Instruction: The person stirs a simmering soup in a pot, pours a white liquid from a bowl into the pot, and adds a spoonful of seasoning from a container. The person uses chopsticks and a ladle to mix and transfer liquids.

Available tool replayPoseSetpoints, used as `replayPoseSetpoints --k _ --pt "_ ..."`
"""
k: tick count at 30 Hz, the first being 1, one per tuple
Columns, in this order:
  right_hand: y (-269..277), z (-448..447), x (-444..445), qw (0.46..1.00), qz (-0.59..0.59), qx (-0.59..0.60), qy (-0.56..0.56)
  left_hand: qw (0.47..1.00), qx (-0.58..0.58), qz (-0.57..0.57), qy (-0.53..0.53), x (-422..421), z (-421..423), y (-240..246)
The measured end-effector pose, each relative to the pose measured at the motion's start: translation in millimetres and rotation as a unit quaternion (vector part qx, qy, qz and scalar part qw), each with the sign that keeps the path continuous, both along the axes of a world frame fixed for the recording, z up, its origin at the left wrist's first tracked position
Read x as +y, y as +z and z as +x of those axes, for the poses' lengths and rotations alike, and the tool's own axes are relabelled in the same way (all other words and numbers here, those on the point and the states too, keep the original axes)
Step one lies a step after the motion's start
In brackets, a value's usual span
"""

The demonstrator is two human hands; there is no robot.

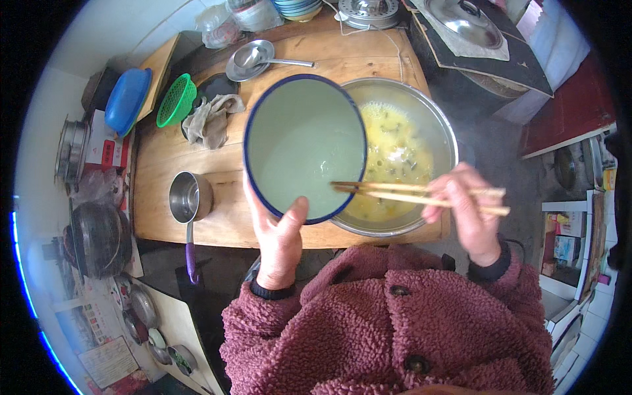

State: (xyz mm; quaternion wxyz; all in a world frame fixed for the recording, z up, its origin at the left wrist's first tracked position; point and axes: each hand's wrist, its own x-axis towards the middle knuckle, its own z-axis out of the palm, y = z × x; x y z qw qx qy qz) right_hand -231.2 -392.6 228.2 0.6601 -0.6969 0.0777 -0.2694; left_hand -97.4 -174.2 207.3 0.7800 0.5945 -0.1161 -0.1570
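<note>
My left hand [281,237] grips the near rim of a pale green enamel basin [301,138] with a dark blue edge, thumb on its inner wall. The basin is tilted so its inside faces me, and it overlaps the left side of a large stainless steel pot [450,136]. Yellow, foamy soup [395,133] with dark bits floats in that pot. Between the fingers of my right hand [466,207] is a pair of wooden chopsticks [395,191]. Their darkened tips reach over the basin's lower right part; whether they touch it I cannot tell.
A small saucepan [185,200] with a purple handle stands left on the wooden table [158,153]. Behind are a grey cloth [212,121], a green plastic basket [177,101], and a steel ladle [254,57] on a plate. A pot lid [464,22] lies at back right.
</note>
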Motion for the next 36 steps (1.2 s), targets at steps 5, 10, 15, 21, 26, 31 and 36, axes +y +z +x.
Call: replayPoseSetpoints --k 5,10,15,21,26,31,36 --pt "-4.9 -1.0 -0.2 0.998 -0.005 0.055 0.015 0.999 -0.032 0.024 -0.024 -2.5 0.3 -4.5" --pt "-5.6 -4.5 -9.7 0.991 0.023 0.024 -0.13 1.0 0.004 -0.027 0.015 -0.6 2.5 -7.5" --pt "-1.5 -17.9 18.3 0.998 -0.051 -0.034 0.02 0.998 -0.042 0.01 0.041 -6.8 1.6 -17.7" --pt "-8.6 -28.4 8.2 0.994 0.071 0.052 0.058 0.996 -0.08 0.042 0.027 -8.8 -0.4 -20.5" --pt "-16.8 -15.8 -28.9 0.998 0.007 -0.005 -0.063 0.999 -0.022 0.016 0.032 -8.0 1.8 -12.1" --pt "-10.0 -1.6 -22.6 0.997 0.005 -0.029 -0.077 0.997 -0.055 0.047 -0.006 -10.6 -1.6 -2.8" --pt "5.0 2.9 -23.2 0.997 0.031 0.03 -0.057 0.995 -0.08 0.065 -0.003 -9.0 -2.4 4.8"
